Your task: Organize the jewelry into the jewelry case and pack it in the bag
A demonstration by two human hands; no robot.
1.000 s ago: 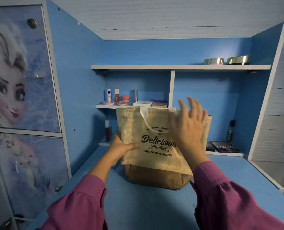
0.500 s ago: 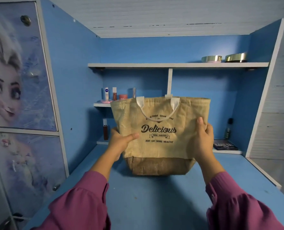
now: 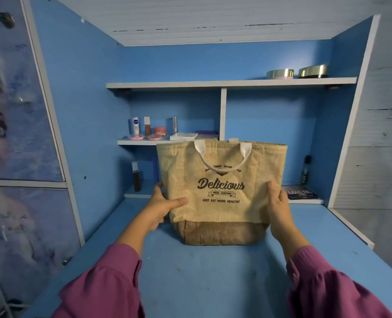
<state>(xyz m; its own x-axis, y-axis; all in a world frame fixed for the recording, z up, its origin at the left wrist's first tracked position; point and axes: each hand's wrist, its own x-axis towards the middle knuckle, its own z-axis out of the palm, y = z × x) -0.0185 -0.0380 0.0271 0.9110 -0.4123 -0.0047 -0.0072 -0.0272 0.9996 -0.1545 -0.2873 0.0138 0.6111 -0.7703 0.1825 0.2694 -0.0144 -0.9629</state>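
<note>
Jute bag [image 3: 220, 187] stands upright on the desk [image 3: 208, 278], both hands gripping its sides.

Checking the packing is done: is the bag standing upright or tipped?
Upright. The bag stands on its brown base on the desk, left hand and right hand gripping its sides.

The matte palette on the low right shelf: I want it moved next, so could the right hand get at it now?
Probably yes, once freed: the right hand grips the bag, and the matte palette lies uncovered just beyond it.
</note>
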